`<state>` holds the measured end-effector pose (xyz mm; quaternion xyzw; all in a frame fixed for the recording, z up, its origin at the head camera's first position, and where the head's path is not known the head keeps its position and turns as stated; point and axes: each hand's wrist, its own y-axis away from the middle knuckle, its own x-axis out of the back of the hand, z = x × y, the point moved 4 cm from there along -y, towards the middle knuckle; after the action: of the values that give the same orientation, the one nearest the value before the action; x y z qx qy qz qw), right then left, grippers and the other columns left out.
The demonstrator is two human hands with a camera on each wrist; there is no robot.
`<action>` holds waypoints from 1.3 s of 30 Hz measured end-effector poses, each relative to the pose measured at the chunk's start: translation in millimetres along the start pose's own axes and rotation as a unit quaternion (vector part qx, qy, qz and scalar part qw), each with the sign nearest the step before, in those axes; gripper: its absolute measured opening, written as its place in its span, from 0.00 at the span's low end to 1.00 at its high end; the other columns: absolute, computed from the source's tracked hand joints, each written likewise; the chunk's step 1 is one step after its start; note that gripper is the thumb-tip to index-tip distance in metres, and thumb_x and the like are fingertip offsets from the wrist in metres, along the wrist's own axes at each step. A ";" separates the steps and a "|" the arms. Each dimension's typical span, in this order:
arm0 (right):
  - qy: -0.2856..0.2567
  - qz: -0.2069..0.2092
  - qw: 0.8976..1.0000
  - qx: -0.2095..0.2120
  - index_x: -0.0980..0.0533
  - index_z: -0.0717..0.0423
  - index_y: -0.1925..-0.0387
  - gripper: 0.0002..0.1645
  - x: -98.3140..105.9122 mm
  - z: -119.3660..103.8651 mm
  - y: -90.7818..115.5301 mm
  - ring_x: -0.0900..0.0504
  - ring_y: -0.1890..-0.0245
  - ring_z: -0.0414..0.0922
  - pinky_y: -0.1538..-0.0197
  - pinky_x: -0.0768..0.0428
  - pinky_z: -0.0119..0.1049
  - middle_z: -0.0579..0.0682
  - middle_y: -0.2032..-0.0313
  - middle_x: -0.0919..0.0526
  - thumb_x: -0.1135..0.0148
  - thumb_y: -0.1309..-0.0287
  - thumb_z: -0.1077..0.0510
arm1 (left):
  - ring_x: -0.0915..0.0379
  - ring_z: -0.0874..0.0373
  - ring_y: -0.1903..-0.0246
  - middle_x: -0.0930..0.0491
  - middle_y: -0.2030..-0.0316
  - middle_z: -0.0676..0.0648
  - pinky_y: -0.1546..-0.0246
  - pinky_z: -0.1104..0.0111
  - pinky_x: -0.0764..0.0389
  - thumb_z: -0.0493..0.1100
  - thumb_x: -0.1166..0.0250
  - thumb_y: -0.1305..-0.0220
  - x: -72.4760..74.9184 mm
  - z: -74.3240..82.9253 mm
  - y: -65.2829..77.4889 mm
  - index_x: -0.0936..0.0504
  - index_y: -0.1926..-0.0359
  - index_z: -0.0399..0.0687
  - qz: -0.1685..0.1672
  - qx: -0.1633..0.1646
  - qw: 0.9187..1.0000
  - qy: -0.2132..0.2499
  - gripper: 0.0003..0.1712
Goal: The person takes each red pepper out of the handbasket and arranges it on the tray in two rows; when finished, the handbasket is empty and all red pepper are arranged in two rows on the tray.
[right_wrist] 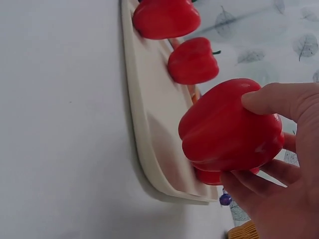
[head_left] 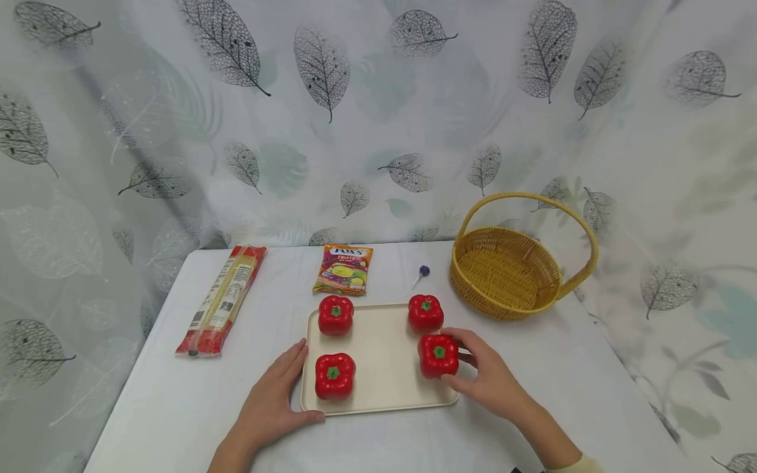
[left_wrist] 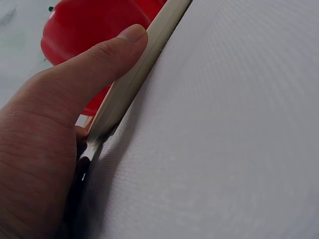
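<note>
My right hand [head_left: 492, 379] grips a red bell pepper [head_left: 438, 356] at the right side of a cream tray [head_left: 381, 368]. In the right wrist view that bell pepper [right_wrist: 229, 127] is held just above the tray, thumb on one side and fingers on the other. Three more red bell peppers sit on the tray: one at the back left [head_left: 336, 315], one at the front left [head_left: 334, 376], one at the back right [head_left: 425, 313]. My left hand [head_left: 273, 394] rests around the tray's front left corner, fingers straight along the left side, thumb touching the front rim.
Behind the tray lies a Fox's candy bag [head_left: 344, 270], with a purple lollipop [head_left: 424, 270] to its right. A yellow wicker basket [head_left: 503, 269] with a tall handle stands at the back right. A long red-and-clear pasta-like packet [head_left: 223, 300] lies at the left.
</note>
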<state>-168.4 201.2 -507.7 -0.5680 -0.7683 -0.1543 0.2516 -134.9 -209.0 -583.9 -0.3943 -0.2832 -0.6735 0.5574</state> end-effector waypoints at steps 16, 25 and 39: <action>0.016 -0.016 1.000 0.010 0.30 0.48 0.23 0.52 -9.2 9.8 0.9 0.23 0.31 0.51 0.36 0.16 0.49 0.42 0.32 0.23 0.15 0.47 0.61 | 0.45 0.48 0.19 0.43 0.15 0.54 0.28 0.44 0.28 0.88 0.28 0.59 2.0 1.5 -0.6 0.42 0.13 0.56 0.002 -0.001 1.000 0.003 0.79; 0.011 -0.020 1.000 -0.013 0.30 0.47 0.23 0.52 -10.6 10.7 1.7 0.23 0.31 0.53 0.37 0.16 0.50 0.44 0.31 0.23 0.15 0.47 0.60 | 0.45 0.48 0.18 0.44 0.15 0.54 0.28 0.43 0.28 0.89 0.29 0.59 -0.2 -0.7 -2.1 0.44 0.12 0.58 -0.009 0.008 1.000 0.003 0.79; 0.014 -0.007 1.000 0.002 0.31 0.48 0.22 0.53 -7.5 3.3 2.1 0.25 0.28 0.54 0.35 0.18 0.53 0.48 0.29 0.24 0.14 0.47 0.58 | 0.45 0.49 0.19 0.44 0.15 0.55 0.29 0.42 0.28 0.88 0.28 0.59 -1.4 -3.7 -2.3 0.43 0.12 0.59 -0.006 0.007 1.000 0.007 0.78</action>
<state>-165.4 197.6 -514.8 -0.5601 -0.7688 -0.1622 0.2625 -137.9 -210.7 -586.9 -0.3837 -0.2864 -0.6780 0.5578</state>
